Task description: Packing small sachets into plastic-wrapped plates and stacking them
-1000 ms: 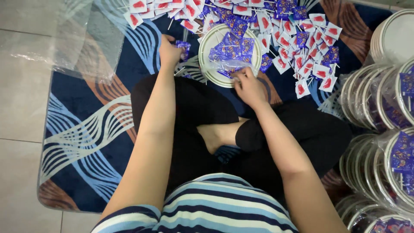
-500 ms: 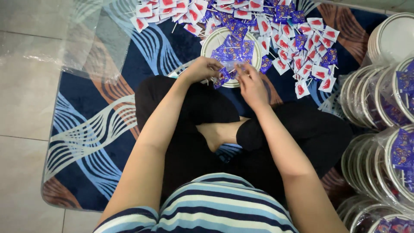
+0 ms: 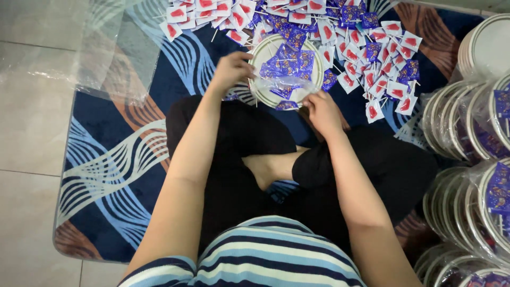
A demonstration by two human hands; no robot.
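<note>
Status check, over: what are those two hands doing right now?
Left hand grips round white tub rim. Right hand pinches clear film at tub's near edge. Tub holds blue packets; red-and-white packets scattered beside, nothing blocking.

Stacked lidded tubs [image 3: 478,122] cut off rightward

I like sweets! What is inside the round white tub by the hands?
The tub holds blue wrapped lollipops. A clear plastic piece lies partly over them. Anything under the top ones is hidden.
</note>
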